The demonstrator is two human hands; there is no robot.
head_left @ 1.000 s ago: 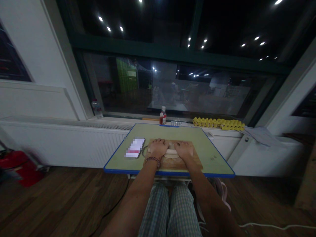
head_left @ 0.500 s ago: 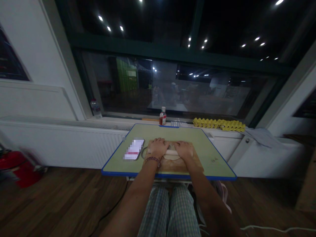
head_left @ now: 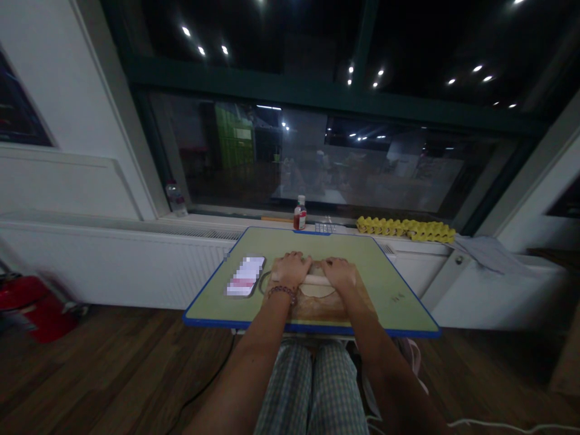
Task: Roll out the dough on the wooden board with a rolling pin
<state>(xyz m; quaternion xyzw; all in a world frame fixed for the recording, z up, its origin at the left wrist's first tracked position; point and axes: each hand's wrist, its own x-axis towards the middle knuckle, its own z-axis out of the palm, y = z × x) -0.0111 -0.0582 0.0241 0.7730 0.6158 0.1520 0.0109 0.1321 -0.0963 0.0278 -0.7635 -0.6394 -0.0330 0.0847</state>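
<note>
Two hands on the work; log runs left to right. Red canister (head_left: 36, 309) on the floor, blurred. Phone (head_left: 245, 276), screen pixelated, lies on the green, blue-edged tabletop (head_left: 392, 296), just beside the wooden cutting board (head_left: 326, 311). My left hand (head_left: 292, 270), beaded bracelet (head_left: 282, 292) at the wrist, sits palm-down on the pale rolling pin (head_left: 317, 280), fingers curled over it: closed grip. My right hand (head_left: 338, 272) grips the pin's other end the same way. Pin lies across a flat round of dough (head_left: 316, 291) on the board. Beyond the tabletop, on the sill: small bottle (head_left: 299, 216) with red label, then yellow egg tray (head_left: 405, 230).
</note>
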